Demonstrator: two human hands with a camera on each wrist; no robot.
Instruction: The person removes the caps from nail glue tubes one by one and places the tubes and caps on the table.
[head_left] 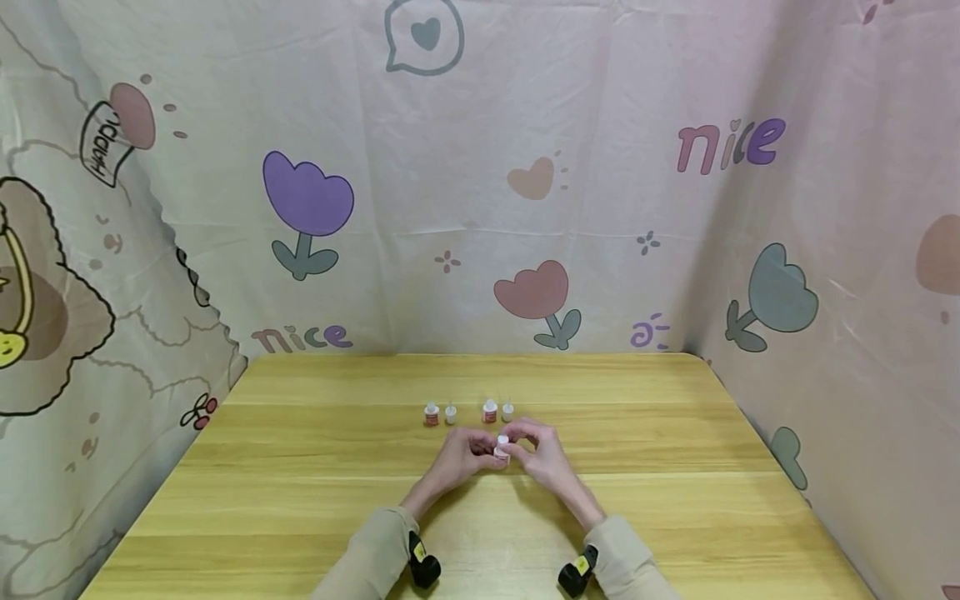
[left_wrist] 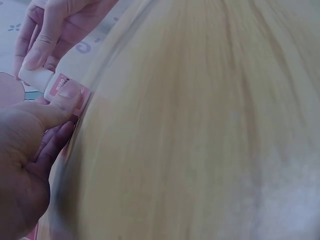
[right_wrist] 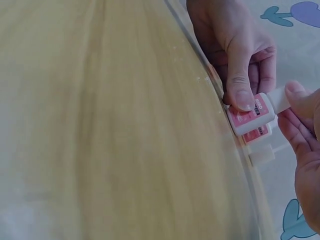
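Observation:
My left hand (head_left: pixel 462 458) grips the body of a small white bottle (right_wrist: pixel 250 119) with a pink label, its thumb lying across the label. At the bottle's other end, my right hand (head_left: pixel 547 458) pinches the white cap (left_wrist: pixel 36 77) between thumb and fingers. The cap sits on the bottle, as both wrist views show. In the head view the bottle is upright just above the table, partly covered by fingers. Beyond the hands stand two similar bottles, a left one (head_left: pixel 432 416) and a right one (head_left: pixel 490 412).
Beside each standing bottle is a small white cap-like piece with a thin stem pointing up, a left piece (head_left: pixel 451 414) and a right piece (head_left: pixel 508 412). The wood-grain table (head_left: pixel 300 475) meets a printed cloth backdrop (head_left: pixel 442 167) at its back and sides.

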